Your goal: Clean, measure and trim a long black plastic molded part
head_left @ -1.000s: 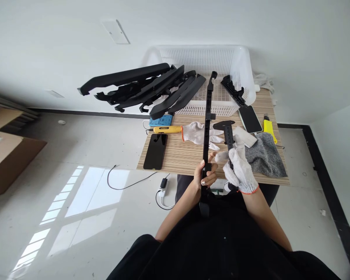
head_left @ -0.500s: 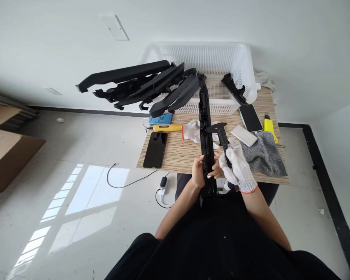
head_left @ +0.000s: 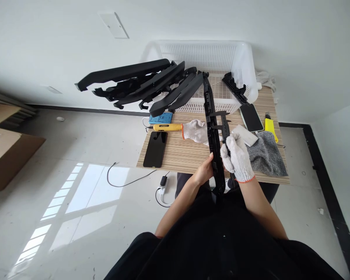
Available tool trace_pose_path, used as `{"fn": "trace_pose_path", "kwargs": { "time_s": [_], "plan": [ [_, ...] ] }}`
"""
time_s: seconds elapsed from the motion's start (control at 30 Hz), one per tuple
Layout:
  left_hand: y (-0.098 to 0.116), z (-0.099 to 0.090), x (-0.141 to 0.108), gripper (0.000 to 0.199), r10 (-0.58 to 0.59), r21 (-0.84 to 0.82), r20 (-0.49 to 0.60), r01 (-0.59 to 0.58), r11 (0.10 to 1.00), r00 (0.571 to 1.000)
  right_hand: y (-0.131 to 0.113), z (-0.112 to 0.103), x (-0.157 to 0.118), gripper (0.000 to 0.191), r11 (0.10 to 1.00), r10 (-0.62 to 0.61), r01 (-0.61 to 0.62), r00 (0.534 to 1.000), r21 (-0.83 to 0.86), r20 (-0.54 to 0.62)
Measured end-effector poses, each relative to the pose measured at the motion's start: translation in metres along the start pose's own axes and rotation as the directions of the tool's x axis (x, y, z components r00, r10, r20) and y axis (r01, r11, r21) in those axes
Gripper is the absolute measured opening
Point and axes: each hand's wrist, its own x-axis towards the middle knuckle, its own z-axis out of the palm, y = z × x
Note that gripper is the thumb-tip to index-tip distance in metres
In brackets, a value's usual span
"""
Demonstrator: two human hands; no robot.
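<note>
My bare left hand (head_left: 204, 170) is wrapped round the lower part of a long black plastic trim piece (head_left: 211, 134), which stretches from near my body up to the basket. My right hand (head_left: 238, 157), in a white knit glove with an orange cuff, grips a black caliper (head_left: 225, 126). The caliper's jaws are spread and point left, at the right side of the trim piece; whether they touch it I cannot tell. Behind the trim piece lies a white glove (head_left: 195, 131), partly hidden, beside a yellow-handled tool (head_left: 167, 127).
A white plastic basket (head_left: 252, 83) at the back carries several black trim pieces (head_left: 128, 72), some overhanging left. On the wooden table (head_left: 181, 155) lie a black phone (head_left: 155, 149), a second phone (head_left: 251, 118), a yellow utility knife (head_left: 270, 128), a grey cloth (head_left: 266, 155) and a blue box (head_left: 161, 118).
The trim piece has shifted right and turned, its lower end swinging rightward. The caliper has moved up and right and turned, so its spread jaws now show.
</note>
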Motion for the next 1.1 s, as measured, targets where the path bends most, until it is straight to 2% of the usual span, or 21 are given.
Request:
{"fn": "trace_pose_path", "kwargs": {
  "time_s": [0.1,0.23,0.37,0.53,0.67,0.83,1.1],
  "plan": [
    [-0.001,-0.002,0.002,0.049,-0.013,-0.011,0.003,0.013,1.000,1.000,-0.003,0.006,0.008,0.044,0.999,0.038,-0.037,0.999,-0.033,0.026],
    [-0.003,-0.001,0.003,0.045,0.007,-0.035,-0.008,-0.007,0.999,1.000,-0.001,0.008,0.009,0.046,0.998,0.043,-0.044,0.997,0.033,0.057],
    [-0.004,0.000,0.002,0.044,0.021,-0.043,0.015,-0.020,0.999,1.000,0.003,0.008,0.007,0.052,0.998,0.062,-0.061,0.998,0.030,-0.021],
    [-0.004,0.001,0.002,0.043,0.022,-0.034,0.060,-0.020,0.999,0.998,0.004,0.008,0.003,0.051,0.989,0.145,-0.144,0.981,0.017,-0.128],
    [-0.004,0.001,0.003,0.044,0.019,-0.027,0.043,-0.018,0.999,0.999,0.005,0.012,-0.004,0.047,0.995,0.093,-0.097,0.979,-0.014,-0.182],
    [-0.005,0.000,0.004,0.041,0.040,-0.040,0.039,-0.039,0.998,0.998,0.010,0.014,-0.009,0.037,0.999,-0.016,0.010,0.984,-0.034,-0.177],
    [-0.005,0.000,0.004,0.038,-0.034,-0.142,0.000,0.034,0.989,0.999,0.016,0.011,-0.008,0.033,0.998,-0.018,0.006,0.980,-0.058,-0.196]
  ]
}}
